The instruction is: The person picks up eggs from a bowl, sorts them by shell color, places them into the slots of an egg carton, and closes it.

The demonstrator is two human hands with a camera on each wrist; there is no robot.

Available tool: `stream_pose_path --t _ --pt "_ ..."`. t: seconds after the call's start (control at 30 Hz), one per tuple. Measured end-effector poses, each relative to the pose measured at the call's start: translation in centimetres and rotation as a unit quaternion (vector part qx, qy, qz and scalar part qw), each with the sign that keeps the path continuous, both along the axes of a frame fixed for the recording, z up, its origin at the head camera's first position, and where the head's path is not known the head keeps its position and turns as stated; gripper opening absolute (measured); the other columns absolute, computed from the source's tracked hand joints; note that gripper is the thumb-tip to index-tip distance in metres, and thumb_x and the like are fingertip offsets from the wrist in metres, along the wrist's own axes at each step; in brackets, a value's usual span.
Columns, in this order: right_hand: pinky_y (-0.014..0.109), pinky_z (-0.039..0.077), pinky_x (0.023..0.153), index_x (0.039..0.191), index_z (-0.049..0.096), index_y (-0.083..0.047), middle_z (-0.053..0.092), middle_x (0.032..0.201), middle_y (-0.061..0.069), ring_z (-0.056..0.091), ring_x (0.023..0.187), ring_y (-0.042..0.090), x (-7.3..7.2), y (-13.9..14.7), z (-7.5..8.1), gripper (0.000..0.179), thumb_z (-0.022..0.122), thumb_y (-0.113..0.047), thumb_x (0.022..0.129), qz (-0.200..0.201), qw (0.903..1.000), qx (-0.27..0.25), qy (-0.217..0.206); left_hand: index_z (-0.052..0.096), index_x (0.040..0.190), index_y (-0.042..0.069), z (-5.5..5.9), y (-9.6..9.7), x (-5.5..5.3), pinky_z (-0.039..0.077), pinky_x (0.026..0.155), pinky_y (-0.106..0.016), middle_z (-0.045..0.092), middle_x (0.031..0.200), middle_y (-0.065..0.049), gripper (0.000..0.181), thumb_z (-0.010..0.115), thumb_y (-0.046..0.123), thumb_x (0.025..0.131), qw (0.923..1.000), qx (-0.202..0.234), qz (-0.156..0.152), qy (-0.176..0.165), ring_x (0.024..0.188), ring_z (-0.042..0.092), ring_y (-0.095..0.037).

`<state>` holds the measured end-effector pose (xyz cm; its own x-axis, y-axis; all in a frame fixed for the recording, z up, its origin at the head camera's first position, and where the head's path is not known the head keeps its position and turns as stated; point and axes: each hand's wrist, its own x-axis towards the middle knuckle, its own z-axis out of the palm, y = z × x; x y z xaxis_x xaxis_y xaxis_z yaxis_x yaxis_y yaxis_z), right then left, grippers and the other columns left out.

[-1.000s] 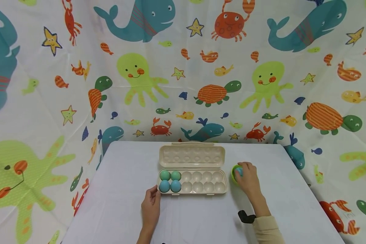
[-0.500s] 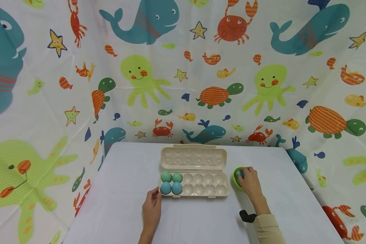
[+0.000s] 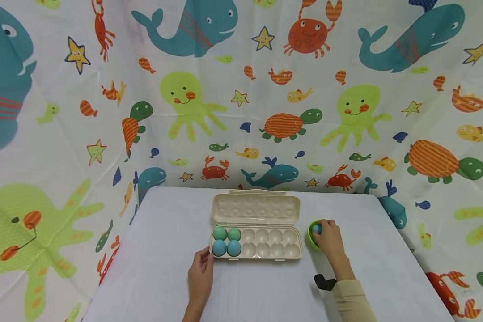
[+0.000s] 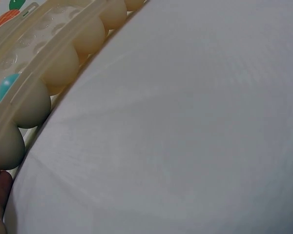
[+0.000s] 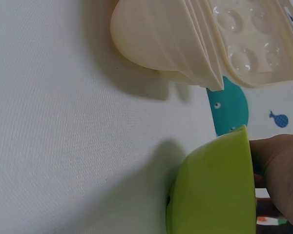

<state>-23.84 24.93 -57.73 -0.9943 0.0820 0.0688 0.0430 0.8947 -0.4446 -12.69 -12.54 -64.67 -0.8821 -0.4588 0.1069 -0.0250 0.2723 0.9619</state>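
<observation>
A beige egg carton point(image 3: 255, 257) lies with its lid point(image 3: 256, 208) folded back. Two green eggs point(image 3: 220, 233) and two blue eggs point(image 3: 219, 247) fill the left end of its cups. At the carton's front left corner, my left hand point(image 3: 200, 275) grips the edge with thumb and fingers; the left wrist view shows a fingertip point(image 4: 0, 190) against the cups' underside. To the right stands a lime green bowl point(image 5: 212, 185). My right hand point(image 3: 331, 239) reaches over its rim, fingers down inside, pinching a blue egg point(image 3: 316, 228). The rest of the bowl's inside is hidden by the hand.
A white cloth covers the table point(image 3: 153, 250). A black piece point(image 3: 324, 282) sticks out beside the right sleeve point(image 3: 352, 299). Behind and at both sides hangs a curtain point(image 3: 241, 112) printed with sea animals.
The view has shifted slightly. My right hand stays at the bowl, its fingers shifting around the blue egg. My left hand remains at the carton's corner.
</observation>
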Motion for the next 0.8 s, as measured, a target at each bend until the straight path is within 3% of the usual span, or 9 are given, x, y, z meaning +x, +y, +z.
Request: stream_pose_path --t 0.3,0.5,0.8 --pt "0.063 0.05 0.096 0.126 0.056 0.01 0.05 0.128 0.037 0.053 0.116 0.053 0.5 0.6 -0.2 0.044 0.067 -0.014 0.091 0.004 0.9999 -0.008 -0.008 0.062 0.126 0.006 0.1 0.8 1.2 0.052 0.085 -0.006 0.069 0.122 -0.012 0.027 0.06 0.014 0.101 0.9999 0.004 0.01 -0.001 0.107 0.066 -0.018" --pt "0.063 0.05 0.098 0.128 0.055 0.009 0.049 0.131 0.036 0.05 0.12 0.052 0.9 0.8 -0.1 0.044 0.066 -0.014 0.091 0.003 0.9996 -0.028 -0.008 0.062 0.125 0.005 0.1 0.8 1.3 0.052 0.084 -0.006 0.07 0.121 -0.013 0.026 0.06 0.013 0.1 0.9999 0.0 0.015 0.002 0.107 0.067 -0.019" --pt "0.063 0.05 0.096 0.128 0.054 0.009 0.047 0.131 0.036 0.048 0.12 0.051 1.3 1.0 1.2 0.044 0.065 -0.014 0.092 0.007 0.9987 -0.048 0.016 0.062 0.125 0.005 0.3 0.9 1.3 0.054 0.086 -0.009 0.07 0.122 -0.013 0.026 0.06 0.013 0.101 0.9999 0.0 0.01 0.008 0.108 0.067 -0.02"
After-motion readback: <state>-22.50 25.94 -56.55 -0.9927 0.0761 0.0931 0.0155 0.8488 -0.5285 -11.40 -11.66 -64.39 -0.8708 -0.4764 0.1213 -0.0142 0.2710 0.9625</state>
